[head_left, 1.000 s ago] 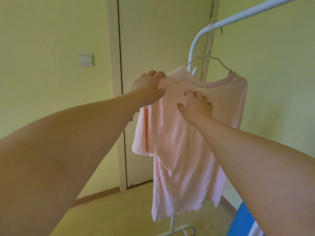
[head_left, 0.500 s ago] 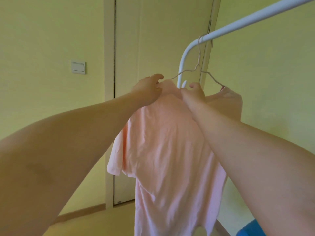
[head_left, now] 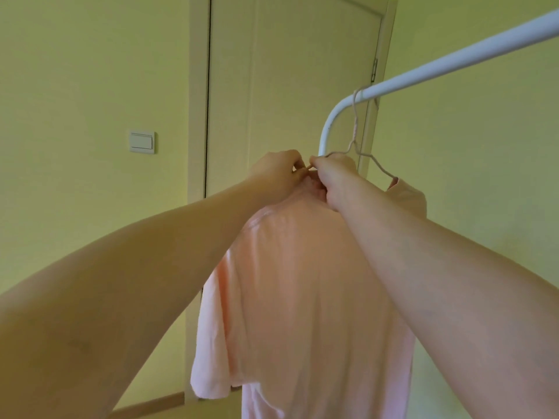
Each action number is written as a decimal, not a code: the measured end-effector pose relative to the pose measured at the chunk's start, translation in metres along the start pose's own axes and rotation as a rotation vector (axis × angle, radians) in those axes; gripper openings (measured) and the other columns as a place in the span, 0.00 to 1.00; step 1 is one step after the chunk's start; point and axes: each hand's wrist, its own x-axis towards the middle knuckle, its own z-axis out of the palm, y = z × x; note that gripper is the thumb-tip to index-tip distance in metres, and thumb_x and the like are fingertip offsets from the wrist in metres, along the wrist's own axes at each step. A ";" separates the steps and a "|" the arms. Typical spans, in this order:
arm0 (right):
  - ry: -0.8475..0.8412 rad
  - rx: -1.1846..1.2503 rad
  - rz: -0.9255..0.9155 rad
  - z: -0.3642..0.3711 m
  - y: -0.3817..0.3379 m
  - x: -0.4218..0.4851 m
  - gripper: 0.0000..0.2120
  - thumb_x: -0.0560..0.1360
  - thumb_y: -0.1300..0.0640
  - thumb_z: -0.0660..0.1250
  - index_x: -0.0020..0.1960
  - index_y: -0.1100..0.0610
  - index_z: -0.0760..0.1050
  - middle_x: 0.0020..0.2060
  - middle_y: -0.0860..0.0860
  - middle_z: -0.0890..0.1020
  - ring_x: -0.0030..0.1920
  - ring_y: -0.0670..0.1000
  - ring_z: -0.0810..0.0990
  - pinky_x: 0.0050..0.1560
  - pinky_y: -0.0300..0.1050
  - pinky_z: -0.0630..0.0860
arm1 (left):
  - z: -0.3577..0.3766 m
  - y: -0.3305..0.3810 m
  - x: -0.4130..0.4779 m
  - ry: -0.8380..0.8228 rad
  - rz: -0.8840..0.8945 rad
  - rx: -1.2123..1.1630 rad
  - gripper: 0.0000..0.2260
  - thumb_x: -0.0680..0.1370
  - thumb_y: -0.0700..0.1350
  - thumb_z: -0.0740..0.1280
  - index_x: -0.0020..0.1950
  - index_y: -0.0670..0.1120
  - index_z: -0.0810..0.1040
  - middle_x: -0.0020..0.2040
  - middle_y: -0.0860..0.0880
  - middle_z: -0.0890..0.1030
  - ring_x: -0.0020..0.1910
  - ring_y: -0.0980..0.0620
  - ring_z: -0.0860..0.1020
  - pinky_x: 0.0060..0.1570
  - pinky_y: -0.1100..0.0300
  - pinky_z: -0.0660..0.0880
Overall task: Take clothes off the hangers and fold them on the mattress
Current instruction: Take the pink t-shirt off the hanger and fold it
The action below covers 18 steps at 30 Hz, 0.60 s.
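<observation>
Up in front of me both forearms reach to one spot, and there my grip sits. My left hand (head_left: pixel 278 173) has its fingers curled tight, pinching the shoulder cloth of the pink T-shirt (head_left: pixel 302 282) right at the tip of the near wire arm. My right hand (head_left: pixel 332 179) meets it fingertip to fingertip and is closed round the bunched collar just beside. Whether either pinch also takes in the wire I cannot tell. Below my hands the T-shirt hangs long and loose, one short sleeve drooping on the left-hand side, its lower hem out of view. Past my right wrist its other shoulder sits on the far arm of the wire hanger (head_left: pixel 354 137), which rises just above my right hand to a twisted neck and hooks over the white rail (head_left: pixel 453 60). That rail runs up and away to the right of my grip and bends down in a curve close behind my right hand. Straight beyond my hands stands a closed pale door (head_left: pixel 287 86), with a light switch (head_left: pixel 142 142) well off to their left on the yellow-green wall (head_left: pixel 75 86)
</observation>
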 end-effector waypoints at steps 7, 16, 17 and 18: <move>-0.054 0.206 -0.183 0.027 -0.036 -0.009 0.12 0.74 0.67 0.64 0.38 0.52 0.66 0.38 0.50 0.75 0.31 0.46 0.67 0.27 0.37 0.66 | -0.043 -0.005 0.003 0.194 -0.038 -0.093 0.10 0.79 0.49 0.61 0.53 0.45 0.77 0.44 0.50 0.77 0.42 0.50 0.73 0.38 0.60 0.67; -0.338 0.187 -0.054 0.104 -0.009 -0.073 0.12 0.74 0.64 0.66 0.37 0.53 0.67 0.38 0.52 0.79 0.26 0.46 0.70 0.21 0.30 0.63 | -0.088 -0.080 -0.084 0.205 -0.257 -0.009 0.08 0.79 0.50 0.62 0.50 0.48 0.77 0.35 0.56 0.73 0.38 0.52 0.71 0.32 0.64 0.65; -0.370 0.187 -0.033 0.114 -0.003 -0.085 0.12 0.74 0.64 0.66 0.37 0.53 0.67 0.37 0.51 0.79 0.27 0.46 0.70 0.20 0.29 0.63 | -0.094 -0.087 -0.098 0.203 -0.291 0.007 0.08 0.79 0.50 0.62 0.50 0.48 0.77 0.36 0.56 0.73 0.39 0.52 0.71 0.32 0.64 0.65; -0.405 0.199 -0.015 0.125 0.001 -0.097 0.11 0.74 0.64 0.67 0.38 0.54 0.68 0.36 0.51 0.78 0.27 0.47 0.70 0.20 0.29 0.63 | -0.102 -0.095 -0.113 0.206 -0.323 0.028 0.08 0.78 0.50 0.62 0.50 0.47 0.77 0.36 0.56 0.73 0.39 0.52 0.71 0.33 0.63 0.65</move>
